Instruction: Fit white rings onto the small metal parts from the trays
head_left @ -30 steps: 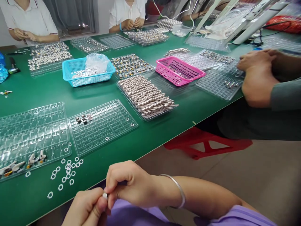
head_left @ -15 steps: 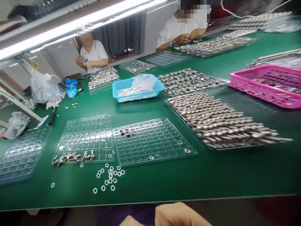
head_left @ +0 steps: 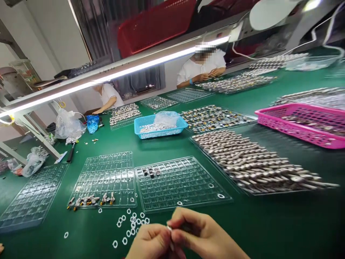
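Observation:
Just over the table's near edge, my left hand (head_left: 151,241) and my right hand (head_left: 201,230) meet, fingers closed. Between their fingertips shows a small white part (head_left: 169,228), mostly hidden by the fingers; its exact kind cannot be made out. Left of my hands, several loose white rings (head_left: 133,220) lie on the green table. Beyond them is a clear compartment tray (head_left: 183,183) with a few small dark parts (head_left: 151,172) in its far left corner. Another clear tray (head_left: 107,176) to its left carries several white-and-orange pieces (head_left: 91,200) along its near edge.
A blue basket (head_left: 161,133) of white parts stands mid-table. To the right are a tray of stacked pale stick-like parts (head_left: 250,158) and a pink basket (head_left: 302,131). Two people sit across the table, one with white sleeves (head_left: 185,73). A lamp bar (head_left: 161,61) crosses above.
My view has tilted up, so the table sits lower in the picture. Both hands have come higher into view, and the white part between them now shows. The person at far left has stretched out an arm.

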`<control>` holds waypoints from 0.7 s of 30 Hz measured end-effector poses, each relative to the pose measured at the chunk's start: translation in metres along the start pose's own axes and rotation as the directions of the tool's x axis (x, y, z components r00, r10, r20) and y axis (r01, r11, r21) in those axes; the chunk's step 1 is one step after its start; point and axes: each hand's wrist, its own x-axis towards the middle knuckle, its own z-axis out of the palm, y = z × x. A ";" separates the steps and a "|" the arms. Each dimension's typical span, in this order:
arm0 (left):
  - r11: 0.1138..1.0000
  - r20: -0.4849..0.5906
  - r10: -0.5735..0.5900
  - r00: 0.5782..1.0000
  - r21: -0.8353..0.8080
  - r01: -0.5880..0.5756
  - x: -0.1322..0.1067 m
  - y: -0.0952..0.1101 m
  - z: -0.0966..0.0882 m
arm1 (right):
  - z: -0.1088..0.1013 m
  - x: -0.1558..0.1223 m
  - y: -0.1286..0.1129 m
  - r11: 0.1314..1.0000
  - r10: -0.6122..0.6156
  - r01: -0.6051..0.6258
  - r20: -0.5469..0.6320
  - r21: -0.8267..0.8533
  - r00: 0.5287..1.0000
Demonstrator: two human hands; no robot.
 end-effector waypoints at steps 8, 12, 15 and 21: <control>0.971 -0.138 0.023 0.990 -0.233 -0.055 -0.008 0.021 0.004 | 0.003 0.017 0.003 0.990 -0.137 0.138 -0.051 0.023 0.989; 0.945 -0.187 -0.027 0.982 -0.324 -0.036 -0.011 0.030 0.010 | 0.005 0.019 0.007 0.987 -0.138 0.143 -0.073 0.078 0.988; 0.928 -0.182 -0.053 0.982 -0.373 -0.019 -0.012 0.031 0.011 | 0.006 0.020 0.010 0.983 -0.141 0.148 -0.072 0.104 0.987; 0.882 -0.055 -0.113 0.992 -0.465 0.075 -0.014 0.024 0.005 | 0.010 0.020 0.013 0.949 -0.315 0.316 -0.155 -0.019 0.936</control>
